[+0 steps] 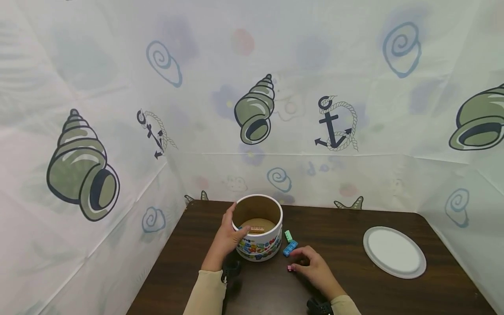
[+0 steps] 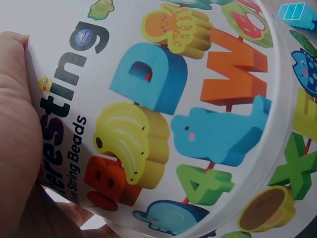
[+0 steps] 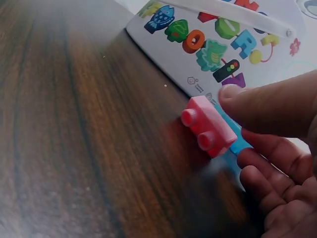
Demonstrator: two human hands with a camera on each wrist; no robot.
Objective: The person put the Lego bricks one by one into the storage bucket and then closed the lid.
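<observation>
My left hand (image 1: 228,235) holds a round white tub (image 1: 260,252) by its near left side, the thumb across the front rim. Printed letters and animals cover the tub's wall, seen close up in the left wrist view. Inside it lies an orange-brown toy brick (image 1: 257,229). To the right, my right hand (image 1: 315,267) is low over the table, its thumb tip beside a small pink two-stud brick (image 3: 210,126). In the right wrist view the fingers are bent and sit behind the brick; whether they touch it I cannot tell. A blue brick (image 1: 290,248) and a green brick (image 1: 288,236) lie beside the tub.
A white round plate (image 1: 394,252) lies on the right of the dark wooden table (image 1: 334,232). White sheeting (image 1: 299,175) printed with shells and anchors hangs behind the table and along both sides.
</observation>
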